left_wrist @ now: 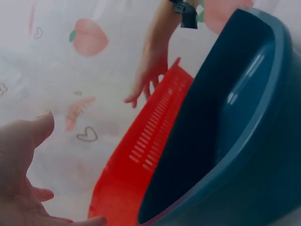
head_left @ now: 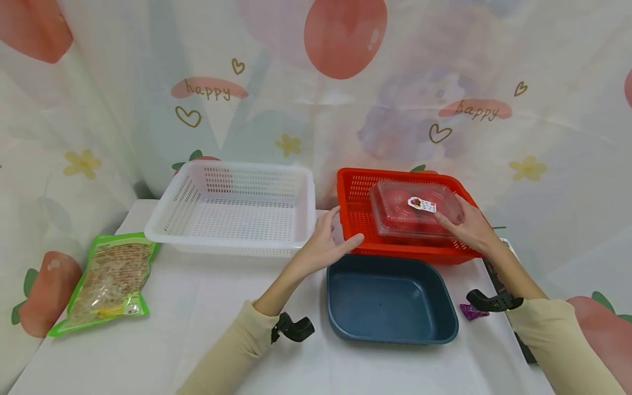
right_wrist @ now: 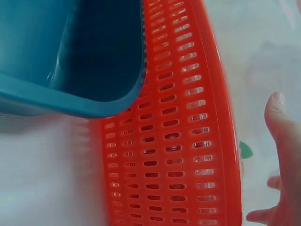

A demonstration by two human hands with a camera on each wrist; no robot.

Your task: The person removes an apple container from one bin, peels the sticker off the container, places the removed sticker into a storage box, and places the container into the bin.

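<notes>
A clear plastic box of round red fruit (head_left: 395,211), with a white label on its lid, sits inside the red slotted basket (head_left: 356,219). My right hand (head_left: 475,227) is at the box's right end, thumb spread away from the fingers. In the right wrist view, that hand (right_wrist: 284,160) shows beyond the basket's rim, and the box is largely hidden by the slotted wall. My left hand (head_left: 323,244) is by the basket's left end, fingers and thumb spread and nothing held. The left wrist view shows the same spread hand (left_wrist: 21,174).
A white slotted basket (head_left: 229,244) stands left of the red one. In front of the red basket is a dark blue basin (head_left: 390,334). A green-edged food packet (head_left: 116,274) lies at far left, and a small purple packet (head_left: 473,312) lies right of the basin.
</notes>
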